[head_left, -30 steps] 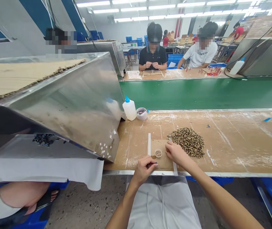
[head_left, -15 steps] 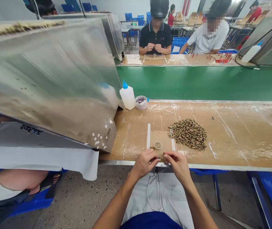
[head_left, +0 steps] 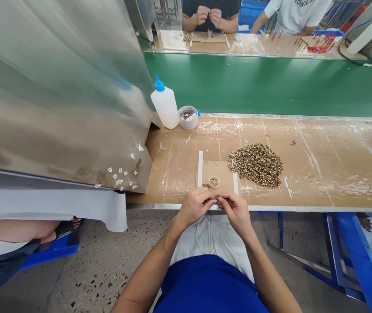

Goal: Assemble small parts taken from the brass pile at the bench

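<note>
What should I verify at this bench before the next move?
1. Left hand and right hand: ok, together at the front edge of the cardboard-covered bench, fingers meeting on a small piece.
2. What the small piece is: cannot tell, too small in this view.
3. Small round dish: ok, upright on the cardboard pad.
4. Speckled gold-and-dark heap: ok, gathered just right of the pad.
5. White squeeze bottle: ok, upright beside the round tub.
6. Steel housing: not ok, small white scraps cling near its lower corner.
</note>
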A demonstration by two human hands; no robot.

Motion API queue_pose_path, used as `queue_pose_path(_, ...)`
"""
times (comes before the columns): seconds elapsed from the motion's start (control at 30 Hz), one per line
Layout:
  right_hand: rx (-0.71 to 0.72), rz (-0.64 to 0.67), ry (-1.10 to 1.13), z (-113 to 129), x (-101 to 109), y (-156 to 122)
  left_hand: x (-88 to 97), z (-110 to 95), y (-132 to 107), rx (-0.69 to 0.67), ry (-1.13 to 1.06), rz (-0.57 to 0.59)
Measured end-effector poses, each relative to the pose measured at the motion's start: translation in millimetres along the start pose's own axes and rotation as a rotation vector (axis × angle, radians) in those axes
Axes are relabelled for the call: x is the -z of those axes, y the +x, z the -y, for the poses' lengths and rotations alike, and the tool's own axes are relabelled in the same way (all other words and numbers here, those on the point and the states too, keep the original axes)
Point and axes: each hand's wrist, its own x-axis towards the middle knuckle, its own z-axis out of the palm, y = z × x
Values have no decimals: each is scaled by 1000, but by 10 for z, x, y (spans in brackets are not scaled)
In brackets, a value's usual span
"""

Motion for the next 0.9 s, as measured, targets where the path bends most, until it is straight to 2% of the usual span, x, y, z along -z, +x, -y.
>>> queue_pose_path(0.3, -40, 127, -39, 50, 80, 5, 19, -20, 0, -6, 29, 5)
queue_pose_path(0.6, 63, 235, -215, 201, 171, 67, 18, -3, -3, -107, 111, -13)
queue_pose_path(0.77, 49, 350, -159, 218, 222, 133, 33, 7, -9, -74, 29, 21)
queue_pose_path(0.9, 14, 358, -105, 184, 198, 131, 52, -6, -11, -38, -74, 19)
